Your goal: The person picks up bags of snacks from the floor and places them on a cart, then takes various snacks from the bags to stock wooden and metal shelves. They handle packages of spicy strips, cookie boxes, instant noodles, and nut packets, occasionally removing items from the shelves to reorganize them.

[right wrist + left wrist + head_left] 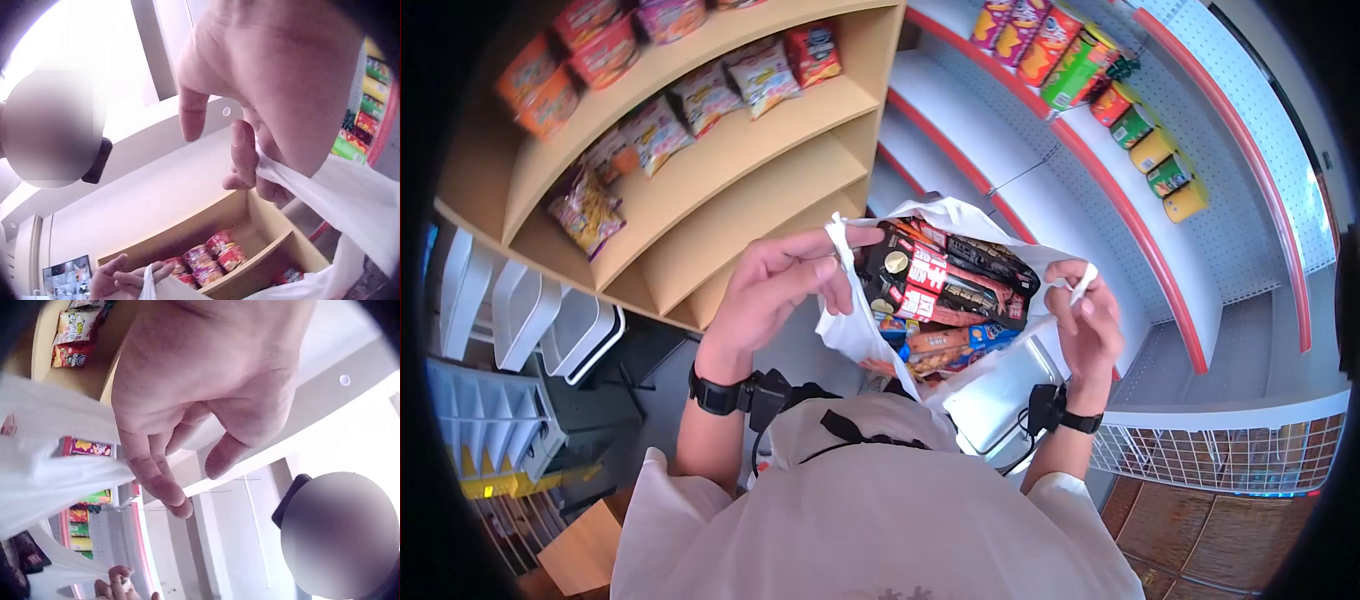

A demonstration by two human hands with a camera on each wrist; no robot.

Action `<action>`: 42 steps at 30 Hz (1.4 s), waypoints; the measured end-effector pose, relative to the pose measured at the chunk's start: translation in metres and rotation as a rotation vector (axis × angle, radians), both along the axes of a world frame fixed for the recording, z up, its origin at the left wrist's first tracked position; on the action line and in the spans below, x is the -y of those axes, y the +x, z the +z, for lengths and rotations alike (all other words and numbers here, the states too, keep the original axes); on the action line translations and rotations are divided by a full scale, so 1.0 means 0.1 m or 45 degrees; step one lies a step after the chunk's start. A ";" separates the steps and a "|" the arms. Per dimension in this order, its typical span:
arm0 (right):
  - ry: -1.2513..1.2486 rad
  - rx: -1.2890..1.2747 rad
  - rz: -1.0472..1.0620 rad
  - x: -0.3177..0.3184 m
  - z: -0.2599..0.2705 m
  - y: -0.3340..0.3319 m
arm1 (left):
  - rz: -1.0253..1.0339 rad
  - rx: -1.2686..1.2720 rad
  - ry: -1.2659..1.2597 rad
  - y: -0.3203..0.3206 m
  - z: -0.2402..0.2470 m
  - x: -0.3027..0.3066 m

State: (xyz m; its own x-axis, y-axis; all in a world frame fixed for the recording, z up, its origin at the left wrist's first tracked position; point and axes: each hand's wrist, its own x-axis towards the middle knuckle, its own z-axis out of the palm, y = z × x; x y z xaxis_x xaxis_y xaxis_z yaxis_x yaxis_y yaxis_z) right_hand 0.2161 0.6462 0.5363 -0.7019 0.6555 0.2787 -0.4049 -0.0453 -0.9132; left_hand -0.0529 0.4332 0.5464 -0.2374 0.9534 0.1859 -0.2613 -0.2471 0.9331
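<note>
Curved wooden shelving (730, 200) stands beside white metal shelves (1050, 180) edged in red. Bright light floods a pale wall (162, 194).

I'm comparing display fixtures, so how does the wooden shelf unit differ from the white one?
The wooden shelf unit has plain tan edges; the white shelf unit has red strips along its edges. The wooden unit holds tubs and snack bags, while the white unit holds bright packets and small canisters. Both have several curved-looking tiers and packaged goods.
</note>
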 end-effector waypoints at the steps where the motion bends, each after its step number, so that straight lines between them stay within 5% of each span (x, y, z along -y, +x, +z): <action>1: 0.005 0.128 0.007 -0.20 -0.05 0.08 | -0.014 0.087 -0.059 -0.02 -0.09 -0.18; 6: 0.040 0.744 -0.224 -0.67 -0.41 0.21 | 0.125 0.559 -0.307 -0.27 -0.84 -0.92; 9: -0.073 0.778 -0.294 -0.92 -0.88 0.32 | 0.022 0.609 -0.552 -0.47 -1.36 -1.16; 14: -0.255 0.633 -0.448 -1.17 -1.34 0.60 | 0.173 0.510 -0.645 -0.52 -1.69 -1.33; 18: -0.125 0.790 -0.571 -0.98 -1.55 0.69 | 0.120 0.232 -0.735 -0.28 -1.46 -1.24; 20: 0.960 1.132 -1.245 -0.56 -1.17 0.52 | 0.051 0.277 -0.839 -0.08 -1.31 -1.14; 22: 1.118 1.085 -1.194 -0.29 -0.96 0.40 | -0.050 0.168 -0.925 0.05 -1.31 -1.04; 24: 0.963 0.854 -0.735 -0.12 -0.93 0.21 | -0.116 0.136 -0.962 0.03 -1.46 -1.04; 27: 0.958 0.977 -0.005 -0.30 -1.40 -0.14 | 0.068 0.071 -0.896 -0.03 -1.65 -1.12; 32: 1.481 1.256 -0.085 -0.72 -2.80 -0.61 | 0.138 0.116 -0.851 -0.13 -1.69 -1.08; 34: 1.339 1.644 0.153 -0.68 -2.62 -0.79 | 0.107 0.069 -0.877 -0.14 -1.62 -0.96; 36: 1.322 1.650 0.201 -0.71 -2.55 -0.81 | 0.109 0.128 -0.888 -0.19 -1.55 -0.82; 40: 1.052 1.145 -0.285 -0.61 -1.62 -0.67 | 0.371 0.020 -0.907 -0.22 -1.22 -0.77; 42: 0.828 0.914 -0.433 -0.57 -1.11 -0.58 | 0.527 -0.193 -0.668 -0.27 -1.08 -0.84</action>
State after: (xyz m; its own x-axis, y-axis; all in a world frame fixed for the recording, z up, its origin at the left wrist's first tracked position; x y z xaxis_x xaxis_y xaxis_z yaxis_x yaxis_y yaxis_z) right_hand 0.1585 0.7031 0.4254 -0.6483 0.7229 0.2388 0.3475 0.5600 -0.7521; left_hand -0.0804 0.5169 0.4380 -0.6094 0.7630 -0.2157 -0.0999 0.1960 0.9755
